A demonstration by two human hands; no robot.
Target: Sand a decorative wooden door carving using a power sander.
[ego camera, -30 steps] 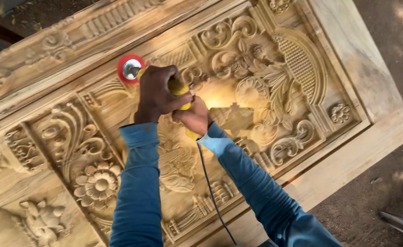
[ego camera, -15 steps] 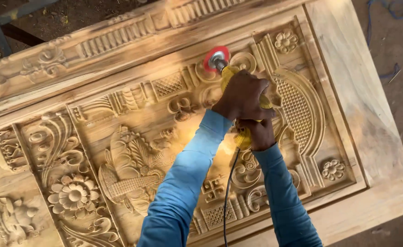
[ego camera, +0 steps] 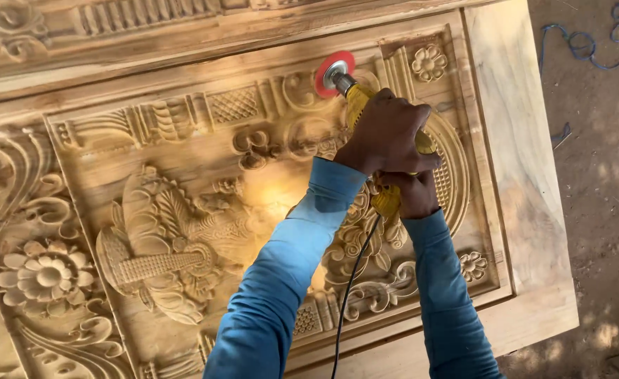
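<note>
Dusty ground frames a pale carved wooden door panel (ego camera: 520,175) lying flat. Nearest, the right hand (ego camera: 416,196) grips the rear of a yellow corded angle grinder (ego camera: 365,119); the left hand (ego camera: 387,137) clamps its body, steadying the red sanding disc (ego camera: 332,73) against the upper carved border.

left hand (ego camera: 385,133) clenched, right hand (ego camera: 413,193) clenched behind

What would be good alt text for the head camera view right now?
A person in blue sleeves grips a yellow corded grinder with the left hand forward and the right hand behind, its red disc at a carved wooden panel. The panel shows flowers and scrolls; bare dirt ground lies to the right.
</note>
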